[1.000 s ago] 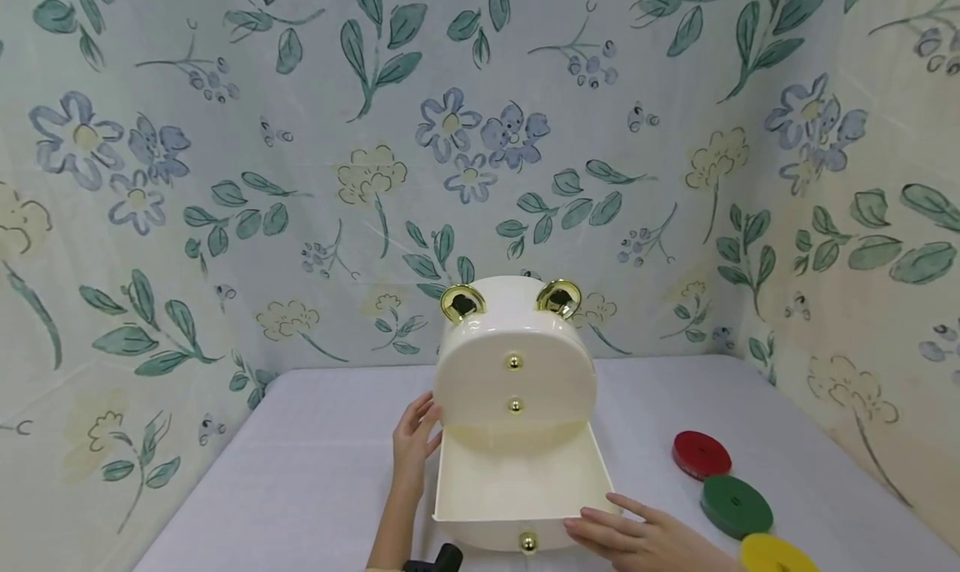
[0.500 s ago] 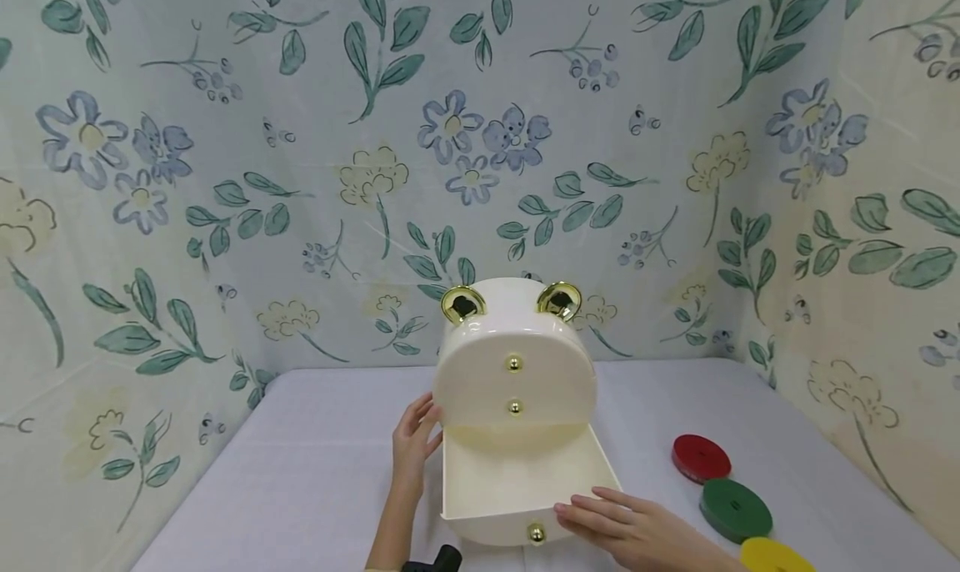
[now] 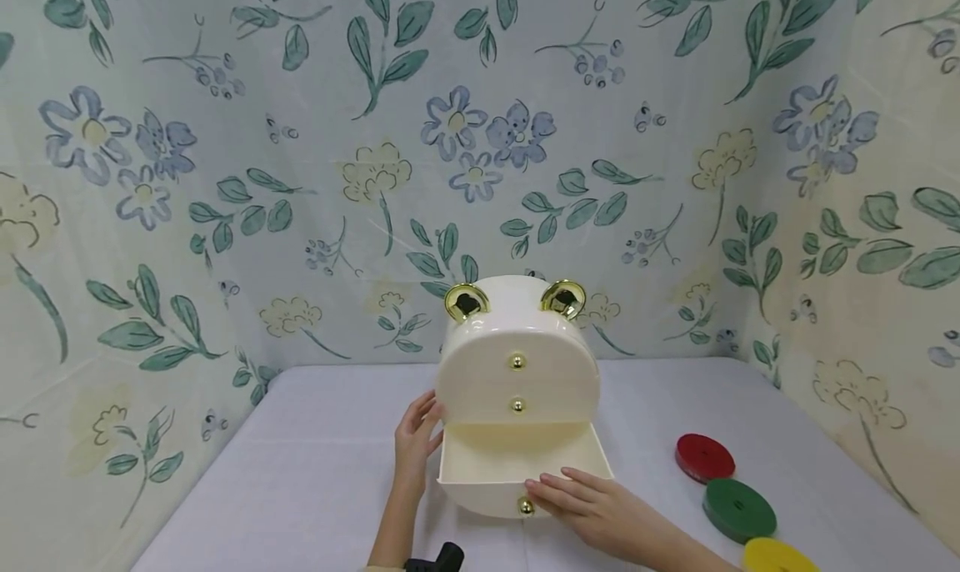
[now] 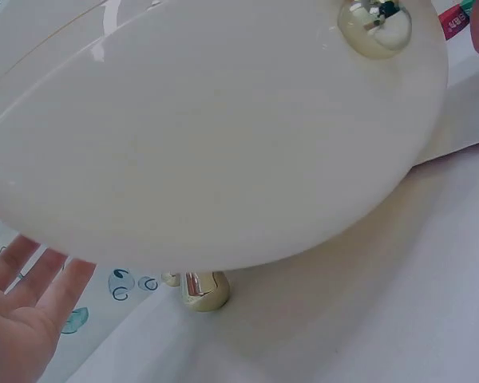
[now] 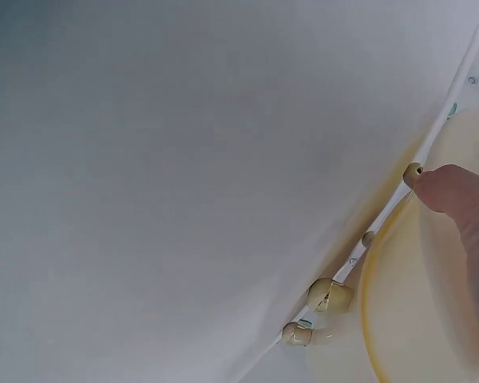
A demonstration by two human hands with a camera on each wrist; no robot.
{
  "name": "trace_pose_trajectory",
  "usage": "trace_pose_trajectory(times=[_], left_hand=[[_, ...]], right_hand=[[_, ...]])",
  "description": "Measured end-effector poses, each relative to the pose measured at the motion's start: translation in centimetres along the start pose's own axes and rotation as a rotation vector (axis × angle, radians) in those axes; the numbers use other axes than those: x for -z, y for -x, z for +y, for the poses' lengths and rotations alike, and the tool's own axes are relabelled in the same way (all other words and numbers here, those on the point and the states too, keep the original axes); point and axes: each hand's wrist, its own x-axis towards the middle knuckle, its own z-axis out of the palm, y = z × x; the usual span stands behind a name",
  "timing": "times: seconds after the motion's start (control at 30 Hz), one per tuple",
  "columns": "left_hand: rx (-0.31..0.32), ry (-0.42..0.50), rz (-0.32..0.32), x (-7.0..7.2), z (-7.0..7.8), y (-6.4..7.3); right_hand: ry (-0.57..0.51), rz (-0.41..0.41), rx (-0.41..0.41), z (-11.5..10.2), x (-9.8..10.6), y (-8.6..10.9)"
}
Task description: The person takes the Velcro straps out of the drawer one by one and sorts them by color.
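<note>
A glossy white box (image 3: pixel 517 343) with a rounded top stands on the table, with gold knobs down its front and two gold rings on top. Its lowest drawer (image 3: pixel 476 499) sticks out partway, and nothing shows in its visible inside. Against the box's left side rests my left hand (image 3: pixel 415 443); its fingers, partly hidden in the head view, look straight beside the white wall in the left wrist view. My right hand (image 3: pixel 588 505) lies with straight fingers on the drawer front, fingertips beside the gold drawer knob (image 3: pixel 527 506). The right wrist view shows its thumb (image 5: pixel 447 191) over the drawer.
To the right lie a red disc (image 3: pixel 704 459), a green disc (image 3: pixel 739 510) and a yellow disc (image 3: pixel 776 557), all flat and round. A white cloth (image 3: pixel 330 464) covers the table. Flowered fabric (image 3: pixel 300 138) hangs behind and at both sides.
The drawer has slid further into the box, with my right hand moving inward and leftward along with its front. My left hand has stayed at the box's side.
</note>
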Motion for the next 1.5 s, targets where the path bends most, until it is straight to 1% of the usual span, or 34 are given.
trace_pose_trajectory(times=[0.1,0.13,0.17,0.3,0.37,0.47,0.53,0.7,0.8,0.93,1.07,1.27,1.5], left_hand=[[0.004,0.005,0.000,-0.1,-0.1,0.0],[0.002,0.003,-0.001,-0.1,-0.1,0.0],[0.000,-0.001,-0.002,-0.1,-0.1,0.0],[-0.011,-0.021,0.002,-0.1,-0.1,0.0],[-0.013,-0.023,0.002,-0.1,-0.1,-0.1],[-0.011,-0.015,-0.001,0.0,0.0,-0.1],[-0.011,-0.009,0.001,0.0,0.1,-0.2],[-0.012,-0.013,0.000,0.2,0.1,-0.1],[0.001,-0.009,-0.009,0.2,0.0,-0.1],[0.002,-0.006,-0.008,0.1,0.0,0.0],[-0.004,-0.015,-0.004,-0.1,0.0,0.1],[0.003,-0.028,0.003,-0.3,0.0,0.3],[0.007,-0.020,0.002,-0.1,0.2,0.0]], right_hand=[[0.167,0.087,0.036,0.6,-0.9,-0.3],[0.172,0.099,0.045,0.8,-1.0,-0.4],[0.184,0.102,0.054,0.9,-1.1,-0.5],[0.266,0.070,0.073,1.3,-1.4,-0.8],[0.336,0.049,0.072,1.5,-1.5,-1.0],[0.387,0.053,0.073,1.8,-1.9,-1.1],[0.377,0.088,0.083,1.9,-2.2,-1.3],[0.302,0.195,0.132,2.1,-3.3,-2.1],[0.313,0.223,0.146,2.1,-3.7,-2.5],[0.333,0.252,0.150,2.2,-3.9,-2.9],[0.346,0.258,0.157,2.4,-4.2,-3.7],[0.301,0.246,0.155,2.8,-4.7,-5.0],[0.275,0.217,0.133,3.4,-5.3,-5.7]])
